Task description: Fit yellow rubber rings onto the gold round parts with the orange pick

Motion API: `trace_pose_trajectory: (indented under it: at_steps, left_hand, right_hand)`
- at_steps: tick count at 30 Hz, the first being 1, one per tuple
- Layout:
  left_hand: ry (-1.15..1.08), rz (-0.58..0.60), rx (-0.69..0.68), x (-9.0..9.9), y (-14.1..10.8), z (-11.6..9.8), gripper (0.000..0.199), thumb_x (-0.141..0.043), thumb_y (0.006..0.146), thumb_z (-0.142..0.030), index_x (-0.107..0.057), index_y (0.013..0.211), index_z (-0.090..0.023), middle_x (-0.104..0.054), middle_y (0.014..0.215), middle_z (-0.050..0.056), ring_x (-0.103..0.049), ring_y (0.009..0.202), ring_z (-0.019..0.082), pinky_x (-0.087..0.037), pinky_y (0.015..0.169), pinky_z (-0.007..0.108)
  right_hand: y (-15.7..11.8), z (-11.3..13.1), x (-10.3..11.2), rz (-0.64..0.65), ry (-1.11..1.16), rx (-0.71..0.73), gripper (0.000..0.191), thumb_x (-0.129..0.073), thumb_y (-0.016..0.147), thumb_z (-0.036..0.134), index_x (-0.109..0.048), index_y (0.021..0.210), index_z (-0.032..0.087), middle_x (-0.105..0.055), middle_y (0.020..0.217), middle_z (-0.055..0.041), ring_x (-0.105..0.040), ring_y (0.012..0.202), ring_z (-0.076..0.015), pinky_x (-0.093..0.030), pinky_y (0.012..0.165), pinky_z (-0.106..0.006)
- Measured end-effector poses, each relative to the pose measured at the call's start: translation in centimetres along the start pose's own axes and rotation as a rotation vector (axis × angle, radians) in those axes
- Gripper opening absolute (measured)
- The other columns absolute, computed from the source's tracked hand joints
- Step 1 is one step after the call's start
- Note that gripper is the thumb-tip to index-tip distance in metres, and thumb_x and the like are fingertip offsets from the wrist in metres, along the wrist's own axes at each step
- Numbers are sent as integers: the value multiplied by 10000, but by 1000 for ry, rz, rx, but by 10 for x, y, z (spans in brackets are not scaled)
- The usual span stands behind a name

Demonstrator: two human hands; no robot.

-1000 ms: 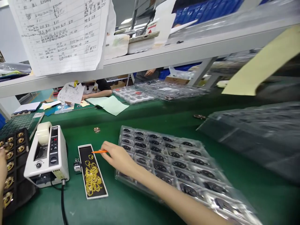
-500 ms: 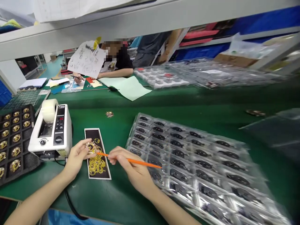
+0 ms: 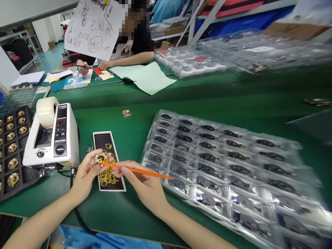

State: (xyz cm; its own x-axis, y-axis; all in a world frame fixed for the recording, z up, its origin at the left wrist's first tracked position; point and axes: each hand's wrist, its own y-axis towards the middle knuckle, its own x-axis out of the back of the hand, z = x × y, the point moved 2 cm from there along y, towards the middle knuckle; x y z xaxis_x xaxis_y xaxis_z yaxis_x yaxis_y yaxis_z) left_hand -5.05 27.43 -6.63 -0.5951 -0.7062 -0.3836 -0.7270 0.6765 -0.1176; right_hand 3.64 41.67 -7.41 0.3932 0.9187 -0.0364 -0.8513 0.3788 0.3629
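Note:
My left hand (image 3: 86,170) pinches a round gold-coloured watch part (image 3: 100,158) between thumb and fingertips, above the upper half of a narrow white-rimmed box (image 3: 124,188). My right hand (image 3: 141,181) is closed around slim orange tweezers (image 3: 147,172), whose tip reaches the lower edge of the gold part. Whether the tip grips anything is too small to tell. Inside the box, thin yellow rings (image 3: 106,178) lie heaped on a black bottom, and a single ring (image 3: 108,146) lies apart near the top.
A white tape dispenser (image 3: 70,133) stands left of the box, beside a black foam tray (image 3: 31,178) of gold parts. Clear plastic trays (image 3: 192,164) of dark parts lie to the right. One loose round part (image 3: 126,113) rests behind the box. Across the bench sits a person (image 3: 135,57) with papers.
The camera view has shifted, so the bench scene sits higher. The tweezers' tip has moved from the gold part's right side onto its lower edge. Both hands keep their holds.

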Motion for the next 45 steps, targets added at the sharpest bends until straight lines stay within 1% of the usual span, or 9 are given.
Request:
trace_pose_trajectory:
  at_steps: [3, 7, 10, 15, 20, 23, 33, 41, 45]
  left_hand:
    - [-59, 19, 17, 0, -1, -4, 361, -655, 849, -267, -585, 1203, -246, -695, 1184, 82, -617, 1167, 267, -463, 1014, 431]
    - [-105, -4, 51, 0, 0, -11, 357, -638, 856, -206, -587, 1209, -234, -711, 1157, 87, -639, 1139, 262, -468, 1010, 416]
    - [-111, -14, 70, 0, 2, -13, 360, -645, 846, -189, -594, 1201, -224, -716, 1149, 86, -637, 1141, 264, -463, 1019, 415]
    - [-93, -18, 95, -1, 3, -7, 371, -659, 839, -216, -595, 1205, -225, -725, 1115, 75, -644, 1128, 264, -451, 1035, 433]
    - [-51, 28, 106, -2, -1, 0, 394, -693, 821, -272, -616, 1208, -259, -713, 1122, 43, -630, 1137, 239, -471, 1021, 413]
    - [-38, 56, 125, -4, -3, 2, 411, -705, 813, -298, -623, 1214, -271, -709, 1125, 38, -613, 1148, 232, -480, 1015, 414]
    - [-45, 39, 163, -7, -4, 6, 480, -721, 792, -327, -609, 1254, -264, -695, 1174, 60, -595, 1174, 258, -472, 1026, 446]
    - [16, -23, 221, -3, -1, 6, 450, -719, 768, -281, -652, 1211, -239, -720, 1111, 49, -627, 1110, 240, -488, 1001, 408]
    - [-13, -70, 258, -2, 2, 2, 418, -748, 728, -262, -690, 1137, -199, -749, 980, 53, -692, 941, 209, -545, 893, 366]
  right_hand:
    - [2, 7, 4, 113, -155, 225, 202, -516, 933, 138, -699, 992, 201, -740, 859, -60, -705, 774, -136, -599, 673, -234]
    - [5, 15, 5, 333, -442, 656, 215, -462, 945, 87, -663, 1016, 117, -743, 964, -136, -697, 925, -179, -603, 800, -297]
    - [5, 16, 3, 395, -630, 809, 226, -426, 962, 92, -648, 996, 112, -757, 951, -112, -703, 928, -190, -602, 833, -309]
    - [0, 20, 6, 297, -598, 835, 151, -495, 935, 103, -631, 998, 122, -762, 865, -97, -717, 825, -172, -617, 755, -272]
    - [2, 26, 12, 91, -529, 592, 182, -549, 902, 85, -631, 1040, 171, -741, 784, -71, -705, 743, -146, -607, 669, -247]
    - [4, 22, 9, 40, -496, 538, 215, -562, 888, 69, -640, 1054, 181, -744, 810, -74, -704, 723, -153, -607, 653, -268]
    - [1, 13, 2, 42, -474, 531, 360, -531, 891, 59, -598, 1211, 209, -745, 860, -74, -703, 748, -167, -606, 652, -300]
    - [-4, 3, -2, 220, -818, 869, 232, -455, 917, 49, -621, 1079, 64, -743, 919, -165, -705, 858, -230, -617, 760, -356]
    - [-1, 7, 1, 203, -735, 782, 226, -465, 926, 71, -628, 1075, 121, -736, 885, -127, -692, 814, -195, -609, 702, -323]
